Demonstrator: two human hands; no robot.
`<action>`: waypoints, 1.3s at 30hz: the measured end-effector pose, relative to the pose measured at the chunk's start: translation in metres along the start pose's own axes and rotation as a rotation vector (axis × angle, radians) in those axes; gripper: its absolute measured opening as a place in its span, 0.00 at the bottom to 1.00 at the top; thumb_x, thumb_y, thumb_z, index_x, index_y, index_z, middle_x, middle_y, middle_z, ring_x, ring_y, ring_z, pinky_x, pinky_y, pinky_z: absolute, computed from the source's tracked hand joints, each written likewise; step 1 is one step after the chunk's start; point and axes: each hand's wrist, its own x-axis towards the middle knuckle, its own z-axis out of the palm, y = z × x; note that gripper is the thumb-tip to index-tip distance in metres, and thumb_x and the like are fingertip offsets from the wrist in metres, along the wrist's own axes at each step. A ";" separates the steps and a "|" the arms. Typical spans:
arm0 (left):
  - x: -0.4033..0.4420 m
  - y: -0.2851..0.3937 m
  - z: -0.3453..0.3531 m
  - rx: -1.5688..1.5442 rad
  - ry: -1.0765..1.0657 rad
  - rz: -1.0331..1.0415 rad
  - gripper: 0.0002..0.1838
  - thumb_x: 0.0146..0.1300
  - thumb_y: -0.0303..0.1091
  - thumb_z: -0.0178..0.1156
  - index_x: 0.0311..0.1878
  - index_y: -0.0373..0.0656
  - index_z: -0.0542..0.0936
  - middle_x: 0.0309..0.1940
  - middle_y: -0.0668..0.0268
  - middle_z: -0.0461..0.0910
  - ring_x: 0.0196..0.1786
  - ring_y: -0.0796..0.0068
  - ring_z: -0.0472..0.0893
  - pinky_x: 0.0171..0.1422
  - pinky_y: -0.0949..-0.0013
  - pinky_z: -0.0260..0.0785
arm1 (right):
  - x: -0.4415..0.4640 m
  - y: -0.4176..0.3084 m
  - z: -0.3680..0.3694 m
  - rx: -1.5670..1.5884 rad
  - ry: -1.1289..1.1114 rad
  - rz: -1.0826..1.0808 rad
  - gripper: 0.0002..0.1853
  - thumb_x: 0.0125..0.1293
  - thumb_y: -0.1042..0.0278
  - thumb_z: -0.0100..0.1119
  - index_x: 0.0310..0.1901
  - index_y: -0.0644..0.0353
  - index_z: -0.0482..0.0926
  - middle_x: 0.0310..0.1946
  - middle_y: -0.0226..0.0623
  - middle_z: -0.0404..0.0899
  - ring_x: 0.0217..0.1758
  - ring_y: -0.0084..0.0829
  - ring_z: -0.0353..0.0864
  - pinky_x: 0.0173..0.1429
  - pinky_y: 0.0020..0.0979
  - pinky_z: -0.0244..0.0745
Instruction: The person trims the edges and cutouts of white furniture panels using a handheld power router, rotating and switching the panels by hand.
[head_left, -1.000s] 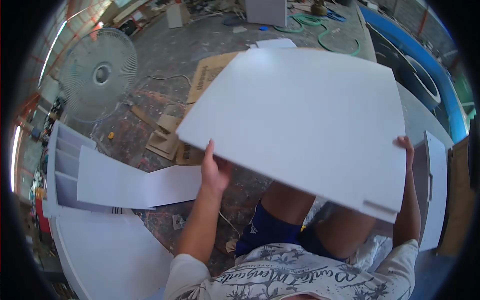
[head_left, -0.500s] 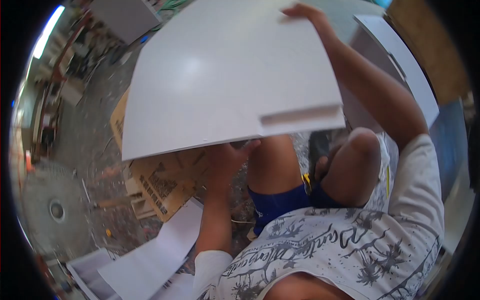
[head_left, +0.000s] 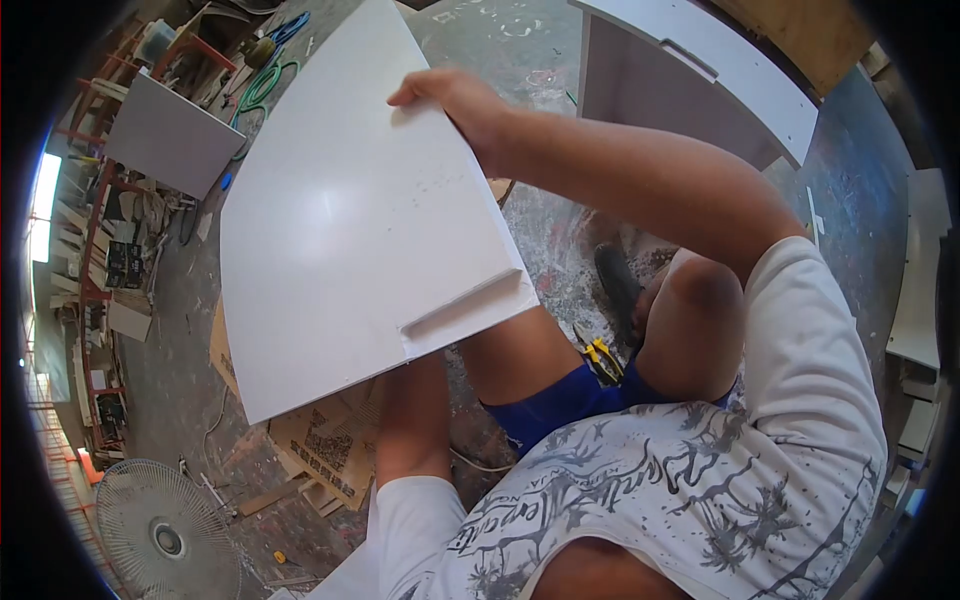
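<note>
A large white panel [head_left: 330,220] is held up in front of my body, tilted, with a cut-out notch near its lower right corner. My right hand [head_left: 450,105] grips the panel's upper right edge, fingers on its face. The left forearm runs up behind the panel's lower edge, and the left hand itself is hidden there. Yellow-handled pliers [head_left: 600,358] lie by my thighs.
A white cabinet piece [head_left: 690,80] with a handle slot stands at the upper right. Flattened cardboard [head_left: 325,440] lies under the panel. A fan [head_left: 168,538] is at the lower left. Another panel [head_left: 170,135] and a green hose [head_left: 262,88] are at the upper left.
The panel has turned steeper and shifted left in view, with my right hand moving left along with it. My left hand has gone out of sight behind the panel. The pliers now show clearly.
</note>
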 end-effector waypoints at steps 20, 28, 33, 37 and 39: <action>-0.061 0.135 0.065 -0.445 -0.424 0.137 0.55 0.54 0.57 0.76 0.81 0.48 0.61 0.84 0.47 0.48 0.84 0.36 0.52 0.81 0.42 0.56 | -0.002 0.063 -0.099 -0.454 0.214 0.146 0.24 0.64 0.54 0.70 0.48 0.70 0.83 0.37 0.42 0.86 0.34 0.34 0.86 0.38 0.37 0.79; -0.114 0.134 0.036 -2.004 0.383 -0.178 0.62 0.61 0.78 0.58 0.85 0.47 0.47 0.83 0.56 0.54 0.81 0.49 0.60 0.79 0.40 0.59 | -0.018 0.052 -0.086 -0.549 -0.065 0.018 0.30 0.72 0.43 0.61 0.52 0.70 0.82 0.40 0.41 0.86 0.37 0.32 0.85 0.41 0.34 0.79; -0.099 0.126 -0.043 -2.026 0.792 -0.262 0.42 0.74 0.60 0.52 0.81 0.43 0.57 0.78 0.53 0.63 0.76 0.50 0.70 0.80 0.38 0.60 | -0.021 0.027 -0.044 -0.563 -0.291 -0.313 0.40 0.75 0.30 0.47 0.51 0.70 0.83 0.43 0.47 0.85 0.39 0.35 0.87 0.41 0.34 0.83; -0.083 0.125 -0.104 -2.139 0.852 -0.195 0.34 0.72 0.46 0.52 0.78 0.41 0.64 0.73 0.53 0.72 0.72 0.50 0.75 0.77 0.39 0.66 | 0.015 0.009 -0.043 -0.284 -0.712 -0.274 0.42 0.77 0.30 0.35 0.58 0.68 0.80 0.46 0.48 0.85 0.44 0.39 0.88 0.48 0.37 0.84; -0.084 0.122 -0.119 -2.161 0.823 -0.204 0.33 0.73 0.45 0.51 0.77 0.42 0.65 0.73 0.53 0.72 0.73 0.50 0.75 0.77 0.38 0.66 | 0.047 0.010 -0.053 -0.347 -0.703 -0.325 0.34 0.78 0.41 0.39 0.61 0.65 0.80 0.47 0.48 0.86 0.47 0.39 0.89 0.51 0.40 0.84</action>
